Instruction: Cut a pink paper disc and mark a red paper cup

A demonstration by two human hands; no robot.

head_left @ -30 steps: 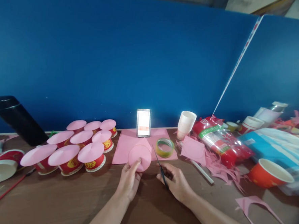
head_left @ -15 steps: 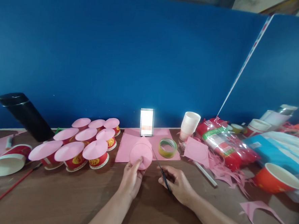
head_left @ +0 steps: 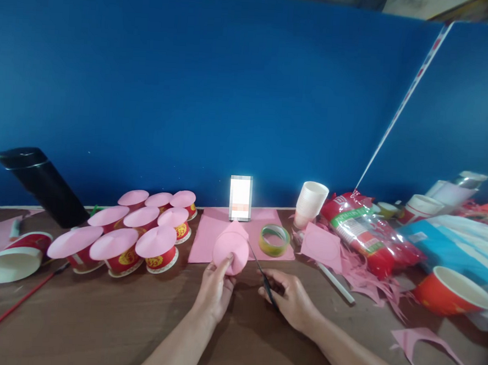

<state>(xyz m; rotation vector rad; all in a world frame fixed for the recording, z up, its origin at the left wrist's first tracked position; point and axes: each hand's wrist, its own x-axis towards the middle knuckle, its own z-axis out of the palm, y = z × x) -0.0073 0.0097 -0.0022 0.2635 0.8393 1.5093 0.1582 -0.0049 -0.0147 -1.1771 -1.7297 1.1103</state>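
Between the thumb and fingers of my left hand [head_left: 216, 288] is a pink paper disc [head_left: 230, 246], held just above the table. A pointed bit of paper still joins its top edge. My right hand [head_left: 285, 296] grips dark-handled scissors [head_left: 266, 280], whose thin blades reach up to the disc's right edge. Behind the disc lies a pink paper sheet [head_left: 205, 236], with a roll of tape [head_left: 274, 240] on its right part. How far the blades are parted is too small to tell.
To the left stand several red paper cups topped with pink paper cones [head_left: 156, 242]. A black bottle [head_left: 45, 187] leans behind them. On the right are stacked white cups [head_left: 311, 200], pink scraps [head_left: 370, 281], a red plastic packet [head_left: 357, 228] and an orange cup [head_left: 454, 292].
Both hands, the disc and the scissors keep almost the same place. The whole view has shifted very slightly; nothing has been let go or taken up.
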